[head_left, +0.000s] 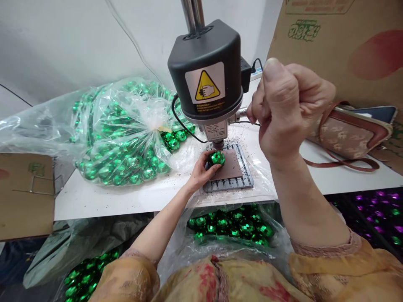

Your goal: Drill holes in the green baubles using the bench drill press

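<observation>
My left hand grips a shiny green faceted ball between thumb and fingers. It holds the ball over a brown square pad, right under the chuck of a small black drill press. The pad lies on a slotted grey metal base. Raised at the right of the machine, my right hand is closed in a fist around the press's feed lever. Most of the lever is hidden by the fingers. Whether a drill bit touches the ball I cannot tell.
A tied clear bag of green balls lies left of the press. More green balls sit in plastic below the table. A strapped purse and cardboard stand right. Dark crumbs dot the tabletop.
</observation>
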`<state>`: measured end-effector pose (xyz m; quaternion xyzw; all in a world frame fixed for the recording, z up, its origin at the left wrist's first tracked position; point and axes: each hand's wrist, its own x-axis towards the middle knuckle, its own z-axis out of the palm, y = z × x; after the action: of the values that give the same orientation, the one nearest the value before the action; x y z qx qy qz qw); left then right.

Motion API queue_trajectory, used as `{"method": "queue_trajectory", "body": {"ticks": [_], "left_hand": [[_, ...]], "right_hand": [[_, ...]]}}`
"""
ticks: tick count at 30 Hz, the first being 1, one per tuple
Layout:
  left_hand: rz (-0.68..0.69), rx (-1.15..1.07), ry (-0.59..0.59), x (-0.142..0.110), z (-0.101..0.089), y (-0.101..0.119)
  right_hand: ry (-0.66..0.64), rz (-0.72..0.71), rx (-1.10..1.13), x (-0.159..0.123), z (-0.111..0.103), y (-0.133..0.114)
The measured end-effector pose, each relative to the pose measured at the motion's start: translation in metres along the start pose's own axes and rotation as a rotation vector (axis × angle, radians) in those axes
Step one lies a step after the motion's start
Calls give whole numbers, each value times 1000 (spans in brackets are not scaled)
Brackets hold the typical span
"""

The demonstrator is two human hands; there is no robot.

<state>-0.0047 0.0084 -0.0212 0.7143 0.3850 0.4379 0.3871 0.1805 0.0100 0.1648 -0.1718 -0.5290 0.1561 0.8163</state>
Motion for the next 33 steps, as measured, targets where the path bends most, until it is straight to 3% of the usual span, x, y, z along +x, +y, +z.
{"method": "queue_trajectory", "body": {"ticks": [10,15,23,33], "left_hand": [[-80,12,116,-2,10,2],[-35,15,108,0,16,4],[6,81,115,-1,24,8],[-73,48,138,-5,26,12]], "right_hand": [[15,7,-46,-1,0,2],[11,27,-138,0,0,3],[-7,-28,-15,12,5,1],[76,35,-132,-17,-8,-3]]}}
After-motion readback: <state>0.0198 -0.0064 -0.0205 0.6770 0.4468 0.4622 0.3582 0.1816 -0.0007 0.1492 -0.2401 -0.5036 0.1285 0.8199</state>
